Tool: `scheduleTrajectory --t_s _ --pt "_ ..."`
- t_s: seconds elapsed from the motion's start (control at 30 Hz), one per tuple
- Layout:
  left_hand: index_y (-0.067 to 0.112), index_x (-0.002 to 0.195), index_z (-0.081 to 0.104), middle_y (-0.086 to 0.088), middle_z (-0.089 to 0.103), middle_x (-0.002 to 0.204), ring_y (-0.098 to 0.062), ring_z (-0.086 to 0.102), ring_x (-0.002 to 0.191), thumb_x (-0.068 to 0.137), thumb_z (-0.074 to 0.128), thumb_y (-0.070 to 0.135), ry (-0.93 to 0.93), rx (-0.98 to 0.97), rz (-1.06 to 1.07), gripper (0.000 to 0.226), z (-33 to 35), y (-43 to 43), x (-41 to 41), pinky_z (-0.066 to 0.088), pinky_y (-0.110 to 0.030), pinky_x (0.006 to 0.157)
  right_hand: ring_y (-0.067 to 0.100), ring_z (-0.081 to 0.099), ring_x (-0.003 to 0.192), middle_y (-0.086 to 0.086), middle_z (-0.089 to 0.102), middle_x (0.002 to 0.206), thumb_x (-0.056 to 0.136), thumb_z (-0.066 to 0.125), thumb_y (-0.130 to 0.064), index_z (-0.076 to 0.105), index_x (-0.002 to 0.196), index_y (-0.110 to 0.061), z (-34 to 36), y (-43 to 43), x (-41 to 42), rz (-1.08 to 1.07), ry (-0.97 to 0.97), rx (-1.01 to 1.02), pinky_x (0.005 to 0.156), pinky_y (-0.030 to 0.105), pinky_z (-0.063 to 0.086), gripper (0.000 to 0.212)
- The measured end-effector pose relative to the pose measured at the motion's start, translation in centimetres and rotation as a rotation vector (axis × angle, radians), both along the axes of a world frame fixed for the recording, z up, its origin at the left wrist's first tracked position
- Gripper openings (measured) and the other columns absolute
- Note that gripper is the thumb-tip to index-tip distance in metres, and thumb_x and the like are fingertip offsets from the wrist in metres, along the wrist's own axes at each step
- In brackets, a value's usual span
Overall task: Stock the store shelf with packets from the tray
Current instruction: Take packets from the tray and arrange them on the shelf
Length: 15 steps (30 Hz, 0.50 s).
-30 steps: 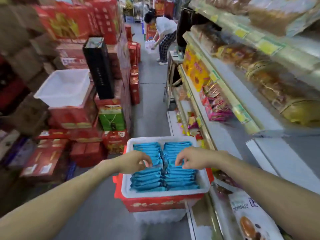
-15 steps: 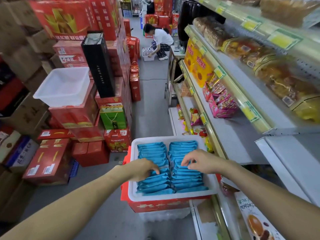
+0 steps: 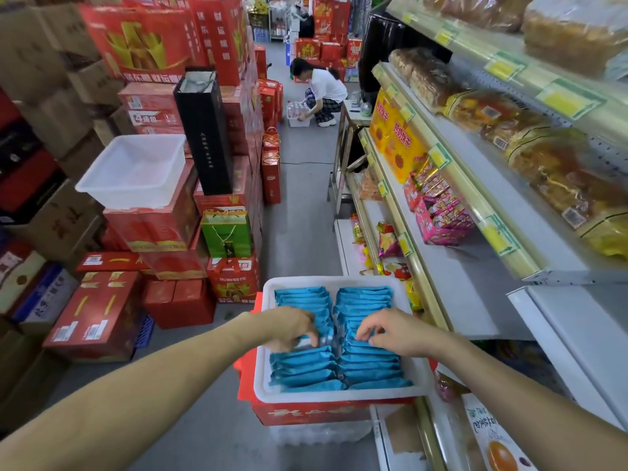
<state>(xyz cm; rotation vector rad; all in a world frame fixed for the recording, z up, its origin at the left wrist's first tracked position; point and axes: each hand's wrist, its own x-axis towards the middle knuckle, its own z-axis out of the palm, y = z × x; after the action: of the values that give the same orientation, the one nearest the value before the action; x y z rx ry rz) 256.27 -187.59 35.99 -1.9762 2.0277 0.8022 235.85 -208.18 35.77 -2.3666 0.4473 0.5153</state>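
A white tray (image 3: 421, 385) sits on a red carton in front of me, filled with two rows of blue packets (image 3: 368, 367) standing on edge. My left hand (image 3: 289, 328) reaches into the middle of the left row, its fingers curled down around several packets. My right hand (image 3: 390, 329) is over the right row, fingertips pinching the top edges of packets there. The store shelf (image 3: 469, 287) runs along the right, with a bare grey stretch of board beside the tray.
Red gift cartons (image 3: 102, 317) and brown boxes are stacked along the left of the aisle, with an empty white tub (image 3: 132, 171) on top. A person (image 3: 323, 93) crouches far down the aisle. Pink snack packs (image 3: 438, 212) and bread bags (image 3: 560, 171) fill the shelves.
The view has tilted up a little, so the tray sits lower in the frame. Both hands have stayed in the tray, with their fingers dug deeper between the blue packets.
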Motion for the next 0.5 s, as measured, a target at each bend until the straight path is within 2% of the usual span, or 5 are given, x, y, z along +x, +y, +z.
scheduleTrajectory --t_s 0.13,0.27,0.33,0.43,0.5 --pt "0.035 0.133 0.065 0.001 0.054 0.127 -0.022 0.057 0.114 0.100 0.053 0.005 0.026 -0.093 0.040 0.046 5.4 0.0 3.0 0.048 -0.040 0.098 -0.006 0.063 0.099 -0.023 0.069 0.109 0.096 0.060 -0.016 0.075 0.113 -0.036 0.6 0.9 2.1 0.060 -0.019 -0.047 0.086 0.017 0.050 0.030" --pt "0.043 0.123 0.067 0.014 0.050 0.113 -0.010 0.055 0.104 0.096 0.057 0.006 0.048 -0.197 0.109 0.047 10.9 0.2 7.0 0.045 -0.030 0.092 -0.003 0.059 0.096 -0.016 0.068 0.115 0.095 0.055 -0.009 0.076 0.116 -0.029 0.7 3.2 4.6 0.173 -0.067 -0.115 0.080 0.014 0.043 0.036" --pt "0.047 0.118 0.067 0.020 0.050 0.109 -0.001 0.053 0.099 0.096 0.059 0.008 0.062 -0.229 0.156 0.045 13.0 0.3 8.6 0.045 -0.025 0.089 0.002 0.058 0.100 -0.013 0.062 0.118 0.095 0.051 -0.006 0.074 0.118 -0.028 0.3 4.6 5.9 0.215 -0.072 -0.118 0.083 0.022 0.046 0.039" --pt "0.049 0.117 0.066 0.040 0.047 0.105 0.018 0.048 0.101 0.096 0.062 0.010 0.116 -0.285 0.201 0.044 15.3 0.5 10.3 0.037 -0.004 0.079 0.011 0.057 0.108 -0.010 0.057 0.127 0.098 0.051 -0.006 0.071 0.121 -0.030 -0.3 6.2 7.7 0.262 -0.048 -0.144 0.088 0.034 0.048 0.040" --pt "0.050 0.118 0.066 0.040 0.048 0.105 0.017 0.047 0.102 0.095 0.063 0.010 0.149 -0.312 0.228 0.046 16.2 0.8 10.9 0.037 -0.003 0.078 0.015 0.058 0.109 -0.009 0.055 0.129 0.098 0.049 -0.006 0.070 0.122 -0.031 -0.9 6.7 8.6 0.274 -0.037 -0.166 0.088 0.037 0.049 0.040"
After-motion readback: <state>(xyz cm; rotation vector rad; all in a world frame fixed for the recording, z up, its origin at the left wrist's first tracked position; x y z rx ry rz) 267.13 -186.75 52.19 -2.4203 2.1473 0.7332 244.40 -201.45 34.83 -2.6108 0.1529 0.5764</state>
